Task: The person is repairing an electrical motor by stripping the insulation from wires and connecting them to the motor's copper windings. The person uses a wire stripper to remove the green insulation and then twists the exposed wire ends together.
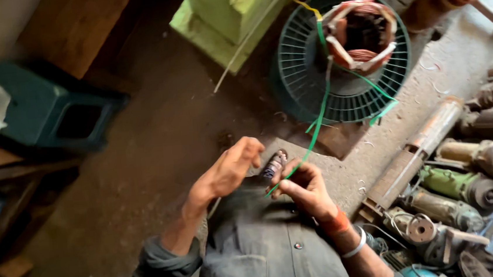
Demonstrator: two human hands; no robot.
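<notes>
1. The right hand [301, 182] is closed in a pinch on a green wire [319, 118], thumb and fingers curled around its near end, just above the person's grey shirt [261, 249].
2. The left hand [232, 168] is bent at the wrist with its fingers loosely curled and its fingertips near a small dark cylindrical part [274, 165]; whether it grips that part cannot be told, as the spot is blurred.
3. The small part sits between the two hands, its long axis tilted from lower left to upper right, its far end pointing away from the person.
4. The green wire runs long and taut from the right hand up and to the right, climbing toward the motor stator [360, 34].
5. The stator, wound with copper coils and lined with pale insulation, rests on a round green fan guard [313, 86] on the floor; more green strands hang off its lower right side.
6. A pale green wooden block [225, 11] stands just left of the guard.
7. To the right, well apart from the hands, lies a heap of worn motors and power tools [462, 192].
8. A dark teal stool [50, 107] stands at the far left.
</notes>
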